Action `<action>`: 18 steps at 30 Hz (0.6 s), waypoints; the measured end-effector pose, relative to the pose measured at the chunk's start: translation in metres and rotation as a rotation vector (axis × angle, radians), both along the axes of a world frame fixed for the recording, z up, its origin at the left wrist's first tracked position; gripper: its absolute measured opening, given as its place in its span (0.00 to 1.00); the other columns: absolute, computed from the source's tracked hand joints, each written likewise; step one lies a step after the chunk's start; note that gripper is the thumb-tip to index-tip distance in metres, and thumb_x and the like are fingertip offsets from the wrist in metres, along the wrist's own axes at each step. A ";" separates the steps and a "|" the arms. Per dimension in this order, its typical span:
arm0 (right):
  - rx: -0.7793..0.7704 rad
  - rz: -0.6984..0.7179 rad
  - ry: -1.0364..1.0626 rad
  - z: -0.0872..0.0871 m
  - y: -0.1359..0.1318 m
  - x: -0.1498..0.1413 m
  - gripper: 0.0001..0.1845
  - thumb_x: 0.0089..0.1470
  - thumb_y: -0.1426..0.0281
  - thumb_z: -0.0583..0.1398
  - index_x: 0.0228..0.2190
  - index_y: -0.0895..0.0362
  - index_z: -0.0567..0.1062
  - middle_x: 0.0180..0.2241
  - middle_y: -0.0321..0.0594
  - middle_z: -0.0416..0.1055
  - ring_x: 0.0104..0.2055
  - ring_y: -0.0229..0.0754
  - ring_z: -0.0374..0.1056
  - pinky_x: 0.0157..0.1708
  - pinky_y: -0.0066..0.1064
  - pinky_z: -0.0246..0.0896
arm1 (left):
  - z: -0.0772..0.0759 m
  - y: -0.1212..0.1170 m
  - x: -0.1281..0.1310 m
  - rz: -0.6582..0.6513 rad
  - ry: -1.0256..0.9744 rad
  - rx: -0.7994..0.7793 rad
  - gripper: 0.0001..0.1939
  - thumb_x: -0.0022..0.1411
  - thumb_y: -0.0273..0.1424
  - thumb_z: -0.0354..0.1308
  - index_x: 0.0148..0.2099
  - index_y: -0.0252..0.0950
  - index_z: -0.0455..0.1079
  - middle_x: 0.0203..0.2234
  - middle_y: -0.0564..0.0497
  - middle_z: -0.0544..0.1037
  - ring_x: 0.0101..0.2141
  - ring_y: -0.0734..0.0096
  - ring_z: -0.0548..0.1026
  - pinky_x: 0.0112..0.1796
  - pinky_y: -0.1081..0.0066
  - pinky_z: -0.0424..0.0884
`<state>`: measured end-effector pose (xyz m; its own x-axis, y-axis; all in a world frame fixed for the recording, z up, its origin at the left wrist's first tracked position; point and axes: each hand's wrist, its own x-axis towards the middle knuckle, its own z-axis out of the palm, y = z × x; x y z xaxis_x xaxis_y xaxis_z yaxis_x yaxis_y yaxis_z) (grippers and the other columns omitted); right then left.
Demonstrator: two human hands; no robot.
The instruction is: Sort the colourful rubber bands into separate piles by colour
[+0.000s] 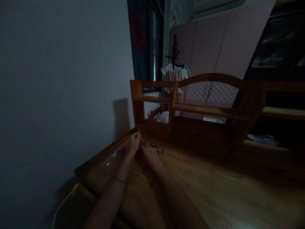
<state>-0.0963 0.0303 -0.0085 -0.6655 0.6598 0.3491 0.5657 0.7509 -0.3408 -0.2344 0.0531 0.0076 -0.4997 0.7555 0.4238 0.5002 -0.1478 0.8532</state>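
My left hand [134, 143] is over the far left part of the wooden desk, its fingers curled closed; anything in them is hidden. Close against it, my right hand [149, 154] has its fingers drawn together, and one finger points at the left hand's fingertips. Whatever it pinches is too small and dark to make out. Just beyond the right hand lies a loose pile of small colourful pieces [153, 144], with a few dark ones [162, 151] at its right. Left of my left hand, a clear plastic container [108, 163] lies near a purple piece [120, 149].
A wooden shelf unit [173, 105] rises along the desk's [214, 181] back edge. A white wall [71, 79] borders the left side. At the lower left hangs a white cable [60, 205] with a yellow part. Clothes [175, 74] hang before a pink wardrobe [209, 47].
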 end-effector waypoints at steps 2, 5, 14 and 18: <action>-0.029 -0.021 0.034 0.002 0.005 0.002 0.27 0.60 0.73 0.57 0.59 0.57 0.61 0.46 0.52 0.71 0.46 0.50 0.69 0.43 0.36 0.61 | 0.000 0.000 -0.001 0.020 0.018 -0.013 0.24 0.64 0.48 0.43 0.28 0.37 0.68 0.16 0.49 0.75 0.18 0.67 0.73 0.21 0.73 0.65; -0.086 -0.028 0.104 0.010 0.014 0.005 0.16 0.60 0.72 0.58 0.50 0.57 0.69 0.42 0.47 0.74 0.44 0.46 0.70 0.40 0.29 0.60 | 0.000 0.000 -0.003 0.047 0.048 -0.044 0.23 0.64 0.46 0.43 0.28 0.37 0.69 0.18 0.48 0.76 0.21 0.66 0.74 0.24 0.72 0.65; -0.268 0.144 0.261 0.032 0.036 0.016 0.16 0.55 0.73 0.61 0.46 0.52 0.75 0.44 0.34 0.76 0.45 0.41 0.71 0.44 0.26 0.63 | -0.003 -0.003 -0.007 0.057 0.116 -0.196 0.16 0.66 0.38 0.51 0.31 0.34 0.71 0.27 0.48 0.77 0.28 0.69 0.74 0.31 0.70 0.68; -0.325 0.178 0.287 0.032 0.042 0.021 0.22 0.50 0.77 0.64 0.48 0.53 0.76 0.46 0.36 0.75 0.47 0.43 0.71 0.49 0.30 0.63 | 0.002 -0.009 0.001 -0.006 0.161 -0.237 0.14 0.66 0.37 0.55 0.46 0.32 0.70 0.39 0.48 0.75 0.36 0.69 0.75 0.38 0.64 0.73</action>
<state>-0.0750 0.0720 0.0234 -0.6848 0.6499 0.3296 0.2864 0.6559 -0.6983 -0.2335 0.0439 0.0091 -0.4358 0.8456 0.3083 0.6319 0.0435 0.7738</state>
